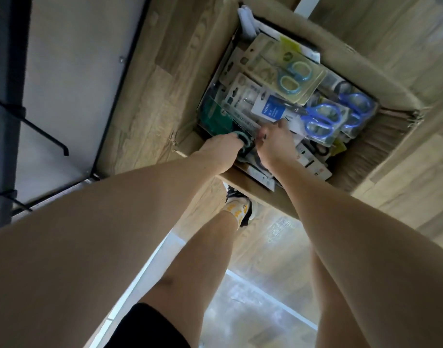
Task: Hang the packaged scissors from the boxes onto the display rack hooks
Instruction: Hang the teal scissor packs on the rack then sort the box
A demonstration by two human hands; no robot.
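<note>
An open cardboard box (381, 79) on the floor holds several packaged scissors. A pack with light-blue handles (292, 76) lies on top at the back, and packs with dark-blue handles (321, 120) lie to the right. Both my hands are down in the box's near left corner. My left hand (221, 151) grips a pack of green-handled scissors (230, 126) at its handle end. My right hand (274, 143) pinches the same pack's edge beside the left hand. The fingertips of both hands are partly hidden.
The display rack (7, 96) stands at the left, with a white back panel and black hooks (44, 131) sticking out. Wood-pattern floor surrounds the box. My leg and shoe (240, 207) stand just in front of the box.
</note>
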